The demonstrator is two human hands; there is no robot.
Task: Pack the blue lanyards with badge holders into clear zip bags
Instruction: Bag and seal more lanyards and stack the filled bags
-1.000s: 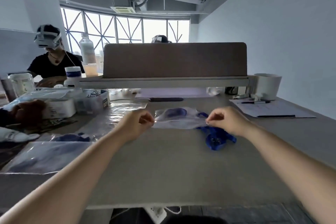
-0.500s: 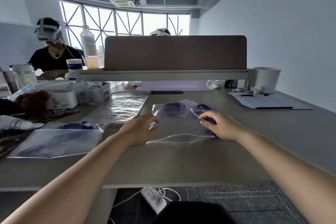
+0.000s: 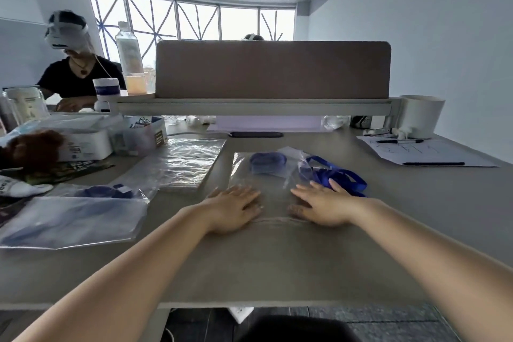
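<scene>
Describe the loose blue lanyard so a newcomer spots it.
Start at the brown divider panel across the grey table; come down toward the right hand. The blue lanyard lies at its fingertips, right of the clear zip bag. Unlike the other lanyards, dulled behind plastic, its vivid loops sprawl bare.

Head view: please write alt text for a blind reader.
The left hand and right hand press flat on a clear zip bag holding a coiled blue lanyard; a second blue lanyard lies by the right hand.
</scene>
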